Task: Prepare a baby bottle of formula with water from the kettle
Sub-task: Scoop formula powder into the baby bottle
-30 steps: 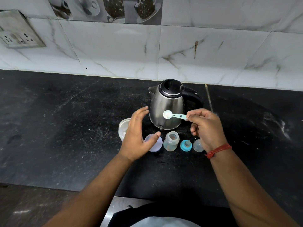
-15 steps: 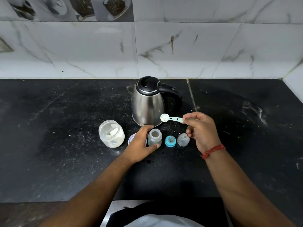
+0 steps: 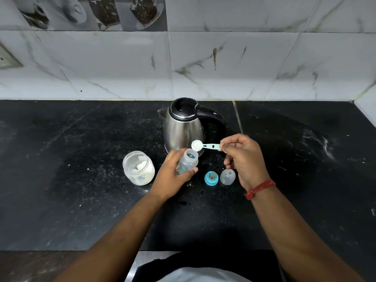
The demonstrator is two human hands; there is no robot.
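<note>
At the far left edge a wall socket plate [image 3: 9,62] sat on the marble-patterned tiles, and below it the black stone counter [image 3: 71,200] ran across the whole view, dusted with pale specks. Further right on the counter stood an open clear jar [image 3: 138,167] with white formula powder in its lower part. Just beside it, the left hand [image 3: 173,178] was wrapped around the baby bottle [image 3: 188,162], fingers behind and thumb across the front, holding it tilted with its open mouth turned up and to the right. Behind the bottle stood the steel kettle [image 3: 183,127], its black lid down, spout to the left and black handle to the right. Just above and right of the bottle's mouth hung the bowl of a pale blue scoop [image 3: 205,145], with white powder in it, the handle running level to the right. On the counter below lay the teal nipple ring [image 3: 211,177] and, just beside it, the clear bottle cap [image 3: 227,177]. The right hand [image 3: 244,157] pinched the end of the scoop handle between thumb and forefinger, the other fingers curled in, and a red thread band [image 3: 260,188] circled its wrist
</note>
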